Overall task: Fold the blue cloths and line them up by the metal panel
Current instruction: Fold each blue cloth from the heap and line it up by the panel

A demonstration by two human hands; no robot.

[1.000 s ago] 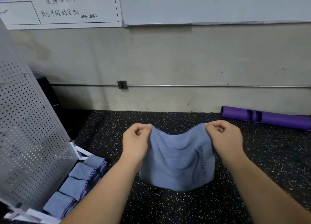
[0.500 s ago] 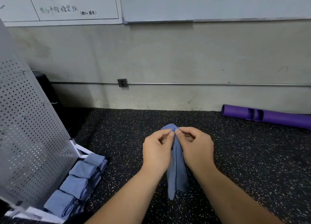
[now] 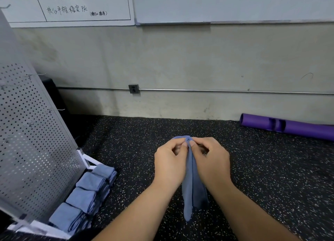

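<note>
Both hands have closed in since a second ago: the cloth was spread between them, now its top corners meet and it hangs doubled. Barely any change over the last half second.

Position: the light blue microfibre cloth (image 3: 193,188) hangs as a narrow vertical fold at centre, over the black speckled rubber floor (image 3: 271,177). Can't tell if its bottom tip touches down.

Grip: the left hand (image 3: 169,165) and right hand (image 3: 212,163) sit side by side, meeting at the cloth's top edge. The left fingertips (image 3: 182,143) and right fingertips (image 3: 194,143) are clamped thumb-to-index on the gathered top. The other fingers are loosely curled behind.

Clearance: open floor all round the cloth, widest to the right and ahead up to the grey concrete wall (image 3: 180,59).

At lower left, a row of four folded blue cloths (image 3: 86,195) lies edge to edge at the foot of the tilted perforated grey metal panel (image 3: 32,141), well apart from the hands. A purple foam tube (image 3: 298,128) lies along the wall base, far right.
</note>
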